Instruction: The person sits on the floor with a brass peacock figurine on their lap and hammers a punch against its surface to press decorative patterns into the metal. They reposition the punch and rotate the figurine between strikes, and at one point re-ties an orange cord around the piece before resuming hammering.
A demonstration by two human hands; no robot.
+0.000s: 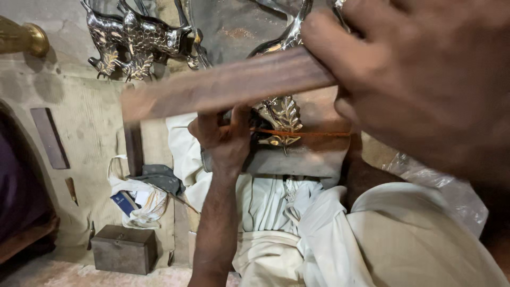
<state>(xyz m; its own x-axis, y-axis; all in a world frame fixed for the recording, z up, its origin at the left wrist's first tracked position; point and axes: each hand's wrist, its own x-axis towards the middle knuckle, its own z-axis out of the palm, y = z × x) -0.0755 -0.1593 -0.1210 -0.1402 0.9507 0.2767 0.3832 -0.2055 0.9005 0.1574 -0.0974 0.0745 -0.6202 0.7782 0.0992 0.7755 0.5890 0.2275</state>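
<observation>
Two hands at work: right hand [425,79], at two o'clock, clenched on one end of a flat wooden strip [223,85] slanting toward nine o'clock; left hand [226,141], dead centre, gripping a silvery leaf-shaped metal casting [281,119] against a grey block [297,157]. White cloth [297,223] at six o'clock. Shiny animal figures [135,40] at eleven, small metal box [124,248] at seven.

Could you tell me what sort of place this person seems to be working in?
Probably a small floor-level metalcraft workshop. Shiny metal animal figures stand at the back, the left hand steadies a leaf-patterned metal piece on a block while the right hand holds a wooden stick, and a small metal box sits nearby.
</observation>
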